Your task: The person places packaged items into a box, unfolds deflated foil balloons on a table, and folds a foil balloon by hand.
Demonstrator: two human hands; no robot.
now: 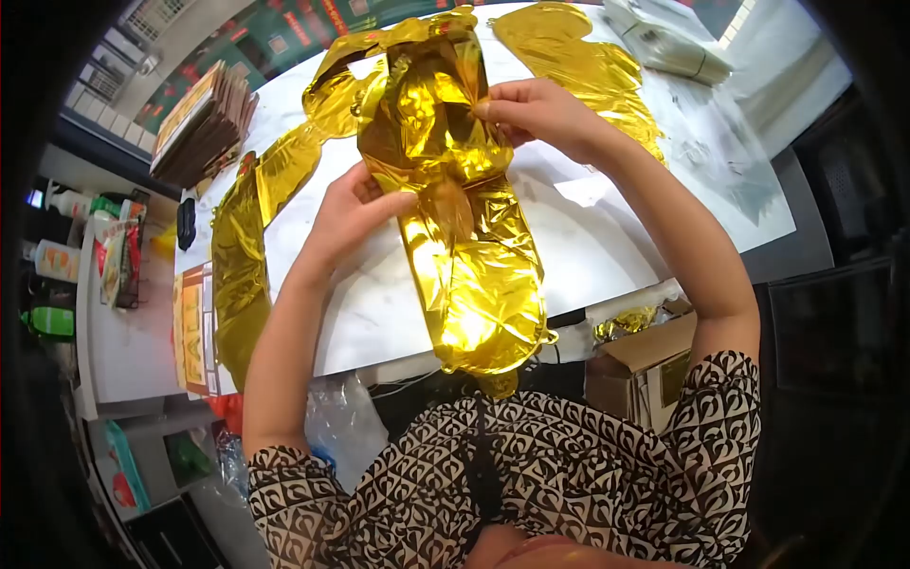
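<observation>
Two hands on one crinkled gold foil balloon (455,218), mirror-bright, long and lobed, lying from 12 o'clock down to 6 o'clock across the white marbled counter (588,237) and hanging just over its near edge. Left hand (349,211) at 9 o'clock of the foil, fingers curled onto its left rim. Right hand (536,112) at 1 o'clock, thumb and fingertips pinched on a fold near the top. More flat gold foil shapes around: one long strip (239,266) curving down the counter's left side, another rumpled sheet (578,66) at 1 o'clock behind the right hand. Stack of brown cards or packets (204,123) at 10 o'clock, fanned like a deck. Clear plastic-wrapped bundle (668,38) at 2 o'clock. Open cardboard box (645,360) below the counter at 4 o'clock, gold scrap inside. Side shelf (114,322) at 9 o'clock with bottles; printing there and on the red and green panels at 12 o'clock too small to read.
</observation>
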